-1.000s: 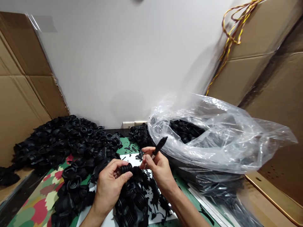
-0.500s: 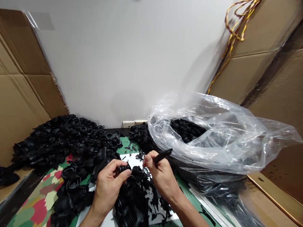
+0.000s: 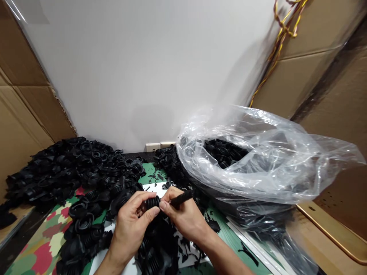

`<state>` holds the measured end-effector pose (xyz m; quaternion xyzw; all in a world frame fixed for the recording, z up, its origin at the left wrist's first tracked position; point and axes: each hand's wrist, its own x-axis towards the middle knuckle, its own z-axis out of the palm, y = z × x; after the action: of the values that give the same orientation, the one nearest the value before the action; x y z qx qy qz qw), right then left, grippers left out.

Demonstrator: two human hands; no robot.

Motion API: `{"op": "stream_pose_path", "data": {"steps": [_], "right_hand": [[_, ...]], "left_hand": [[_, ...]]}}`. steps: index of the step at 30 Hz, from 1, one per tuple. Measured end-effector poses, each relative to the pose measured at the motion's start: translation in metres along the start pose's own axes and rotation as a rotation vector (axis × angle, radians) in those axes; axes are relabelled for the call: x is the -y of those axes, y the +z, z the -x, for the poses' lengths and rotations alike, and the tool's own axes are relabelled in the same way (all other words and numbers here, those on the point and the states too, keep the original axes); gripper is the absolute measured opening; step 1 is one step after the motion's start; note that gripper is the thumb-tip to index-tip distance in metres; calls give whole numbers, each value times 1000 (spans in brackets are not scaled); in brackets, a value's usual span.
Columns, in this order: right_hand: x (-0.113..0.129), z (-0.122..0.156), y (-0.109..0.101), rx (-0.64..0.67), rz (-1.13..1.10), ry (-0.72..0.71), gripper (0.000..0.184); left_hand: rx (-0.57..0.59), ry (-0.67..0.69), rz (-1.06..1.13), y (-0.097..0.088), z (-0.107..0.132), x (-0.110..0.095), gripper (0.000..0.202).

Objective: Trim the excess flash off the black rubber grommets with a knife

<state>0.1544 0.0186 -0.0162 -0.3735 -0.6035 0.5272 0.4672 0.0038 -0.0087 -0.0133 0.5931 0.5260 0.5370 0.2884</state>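
Note:
Between thumb and fingers, my left hand point(image 3: 134, 214) grips a ribbed black rubber bellows point(image 3: 152, 202). My right hand point(image 3: 183, 217) is closed round a dark pen-like tool point(image 3: 182, 198), whose back end sticks out to the right; its working tip is hidden by my fingers. The right fingertips touch the right end of the bellows. Under both hands lie more black bellows point(image 3: 151, 256) and thin black scraps point(image 3: 189, 248) on a white sheet point(image 3: 156, 187).
A large heap of black rubber parts point(image 3: 63, 164) fills the left side. On the right stands a clear plastic bag point(image 3: 272, 183) with ribbed parts inside. Cardboard point(image 3: 25, 88) flanks both sides, and yellow twisted wires point(image 3: 278, 49) hang at upper right. A gold-edged phone-like slab point(image 3: 329, 229) lies at right.
My right hand has moved left and slightly down, bringing its fingers against the bellows. My left hand keeps its hold. The view has shifted slightly.

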Motion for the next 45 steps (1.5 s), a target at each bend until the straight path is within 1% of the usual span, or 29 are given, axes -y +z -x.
{"op": "stream_pose_path", "data": {"steps": [4,7,10,14,17,19,21,24,27,29,34,38,45], "right_hand": [[-4,-3,-1,38,-154,149,23],[-5,-3,2,39,-207,180,24],[-6,-3,5,54,-239,192,29],[-6,-4,2,80,-252,201,34],[-3,-5,-7,29,-328,185,35],[-1,-5,-12,-14,-387,137,37],[0,-5,-14,-23,-420,68,37],[-2,-3,-12,2,-444,-31,29],[-4,-2,-7,35,-448,-94,22],[-5,-1,-4,44,-422,-105,21],[-6,0,-2,0,-334,-129,20],[-7,1,0,-10,-299,-135,17],[-3,2,1,-38,-255,-118,22]], "left_hand": [[27,-162,95,-1,-1,-3,21],[32,-246,119,-2,0,-4,19],[15,-272,134,-1,0,-4,17],[-32,-194,114,-2,0,-1,13],[-41,-152,78,-3,0,2,10],[-38,-137,58,-4,0,2,9],[-30,-108,43,-4,0,3,8],[-26,-52,23,-3,1,3,8],[-17,-8,2,-3,2,5,9],[-6,6,-14,-3,3,6,9],[-4,33,-43,-4,4,7,11],[0,71,-76,-3,3,7,12],[-9,210,-204,-5,3,6,13]]}}
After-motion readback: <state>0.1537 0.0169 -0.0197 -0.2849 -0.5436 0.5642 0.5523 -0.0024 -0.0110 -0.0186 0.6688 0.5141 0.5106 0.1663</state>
